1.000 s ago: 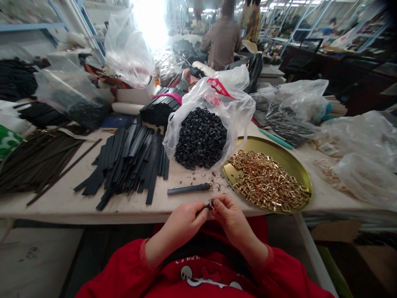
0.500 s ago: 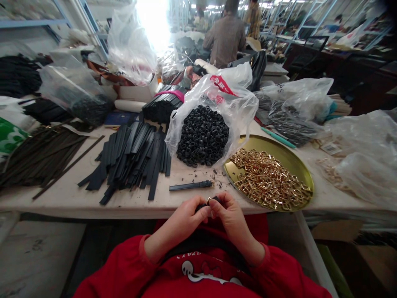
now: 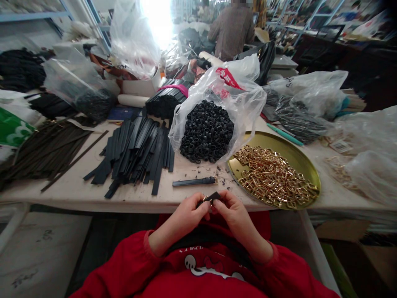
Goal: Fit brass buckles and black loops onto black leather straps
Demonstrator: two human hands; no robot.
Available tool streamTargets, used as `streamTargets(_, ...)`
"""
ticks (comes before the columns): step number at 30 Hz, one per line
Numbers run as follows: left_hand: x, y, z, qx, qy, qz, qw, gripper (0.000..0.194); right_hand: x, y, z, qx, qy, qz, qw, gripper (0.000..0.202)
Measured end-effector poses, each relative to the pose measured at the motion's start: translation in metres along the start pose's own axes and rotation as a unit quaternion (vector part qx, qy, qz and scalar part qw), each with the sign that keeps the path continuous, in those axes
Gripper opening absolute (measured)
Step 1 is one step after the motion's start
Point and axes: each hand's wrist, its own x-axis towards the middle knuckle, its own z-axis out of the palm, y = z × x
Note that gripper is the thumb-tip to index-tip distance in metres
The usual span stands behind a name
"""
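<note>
Between my fingertips, at the table's front edge, is a short black strap (image 3: 212, 196) with a gold buckle on it. My left hand (image 3: 192, 210) pinches the buckle side, and my right hand (image 3: 230, 207) pinches the other end. The strap's lower part is hidden by my fingers. Just beyond my hands lies another black strap (image 3: 190, 182) with a gold buckle at its right end. A plastic bag (image 3: 248, 103) holds many small black loops (image 3: 206, 132). To its right, a round gold tray (image 3: 297, 159) bears a heap of gold buckles (image 3: 276, 178).
Black strips (image 3: 133, 149) are piled left of the bag, with brown strips (image 3: 52, 145) farther left. A turquoise pen-like tool (image 3: 284, 134) lies behind the tray. Clear bags (image 3: 369, 165) sit at the right. A person (image 3: 233, 31) stands in the background.
The strap between my fingers has turned, so more of its black flat end shows above my right fingers. Both hands keep their grip. The whole view has shifted slightly.
</note>
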Motion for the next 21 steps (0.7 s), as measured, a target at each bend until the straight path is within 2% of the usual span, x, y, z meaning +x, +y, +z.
streamTargets(4,-0.001,0.0,0.002,-0.036,-0.021,-0.027,0.999,0.02,0.002,0.0,0.001,0.0,0.007,0.001,1.0,0.027)
streamTargets(7,-0.001,-0.001,0.003,-0.041,-0.01,-0.034,0.999,0.021,0.001,0.001,0.001,-0.02,0.017,-0.011,1.0,0.025)
streamTargets(10,0.0,-0.006,0.005,-0.02,0.007,-0.034,0.999,0.024,-0.001,0.004,0.0,-0.131,0.047,-0.086,0.986,0.014)
streamTargets(13,-0.001,-0.007,0.006,0.071,0.048,0.0,0.996,0.023,-0.002,0.006,-0.002,-0.239,0.054,-0.132,0.961,0.008)
streamTargets(16,-0.008,-0.001,0.004,0.144,0.049,0.025,0.988,0.021,0.001,0.003,-0.005,-0.206,0.019,-0.066,0.976,0.013)
streamTargets(19,-0.013,0.007,-0.001,0.122,-0.01,0.026,0.992,0.021,0.005,-0.005,-0.008,-0.099,-0.058,0.027,0.993,0.018)
streamTargets(21,-0.011,0.008,-0.005,0.107,-0.021,0.019,0.994,0.026,0.008,-0.009,-0.008,-0.059,-0.093,0.059,0.992,0.021)
